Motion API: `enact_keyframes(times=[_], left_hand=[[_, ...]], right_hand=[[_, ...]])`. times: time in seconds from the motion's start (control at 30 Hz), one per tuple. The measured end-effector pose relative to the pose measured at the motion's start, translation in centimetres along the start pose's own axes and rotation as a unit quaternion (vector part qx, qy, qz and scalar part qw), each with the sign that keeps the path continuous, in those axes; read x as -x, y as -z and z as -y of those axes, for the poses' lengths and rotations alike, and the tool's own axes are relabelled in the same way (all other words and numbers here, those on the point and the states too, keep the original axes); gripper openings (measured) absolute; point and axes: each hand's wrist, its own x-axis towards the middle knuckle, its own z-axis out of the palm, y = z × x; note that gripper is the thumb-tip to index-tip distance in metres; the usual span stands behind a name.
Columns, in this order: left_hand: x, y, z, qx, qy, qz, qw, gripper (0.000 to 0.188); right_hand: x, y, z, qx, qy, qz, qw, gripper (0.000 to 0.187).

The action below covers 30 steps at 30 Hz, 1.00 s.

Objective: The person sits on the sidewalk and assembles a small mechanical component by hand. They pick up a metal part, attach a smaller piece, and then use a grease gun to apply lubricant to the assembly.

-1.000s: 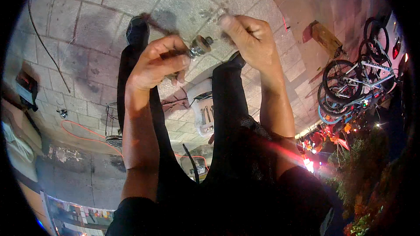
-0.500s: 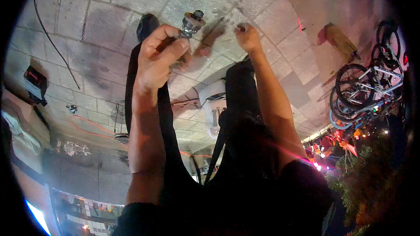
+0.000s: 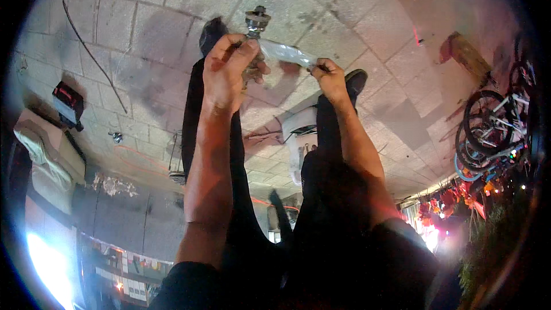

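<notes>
Metal part: the stepped, round metal part (image 3: 257, 21) sits at the fingers of the left grip (image 3: 228, 73), up off the paving (image 3: 327, 0); I count one.
Handling: I'd judge it heavy for its size, stiff and hard to break, perhaps slick if there's grease on it.
Where to hold: the narrow neck below the wide collar looks the best place for a pinch.
Left grip: thumb and fingers pinching the metal part at its lower end.
Right grip: the right grip (image 3: 331, 84), right of the metal part, has its fingertips pressed on one end of a pale strip.
Pale strip: one, a shiny pale strip (image 3: 286, 53) running right from just below the metal part; likely light, limp and slippery, perhaps clear plastic, though blur hides it.
Shoes: two, a left shoe (image 3: 212, 34) and a right shoe (image 3: 357, 82), either side of the metal part.
White tub: one white tub (image 3: 299, 118), nearer the wearer than the metal part.
Left of the metal part: one dark cable (image 3: 86, 49), one black box (image 3: 69, 103).
Far right of it: one wooden block (image 3: 470, 60); bicycles (image 3: 488, 120), at least two, too tangled to count.
</notes>
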Motion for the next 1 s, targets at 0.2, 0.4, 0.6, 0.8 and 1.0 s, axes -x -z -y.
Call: enact_keyframes(times=[0.2, 0.4, 0.6, 0.8, 1.0], left_hand=[[-0.6, -1.1, 1.6, 0.025, 0.014, 0.000, 1.000, 0.014], [-0.6, -1.2, 1.4, 0.029, 0.034, 0.093, 0.995, 0.014], [2.1, -3.0, -1.8, -0.021, -0.121, 0.269, 0.955, 0.018], [11.4, -7.2, -7.5, -0.008, -0.144, 0.318, 0.937, 0.027], [25.3, -12.3, -15.9, 0.030, -0.167, 0.356, 0.919, 0.042]], right_hand=[[6.0, 2.7, 16.2, 0.076, 0.261, -0.049, 0.961, 0.022], [5.9, 3.6, 21.1, 0.165, 0.294, -0.172, 0.926, 0.015], [10.8, 5.5, 27.1, 0.215, 0.361, -0.198, 0.886, 0.015], [21.8, 8.8, 36.2, 0.105, 0.300, -0.186, 0.930, 0.031], [31.7, 11.1, 46.1, 0.094, 0.335, -0.153, 0.925, 0.016]])
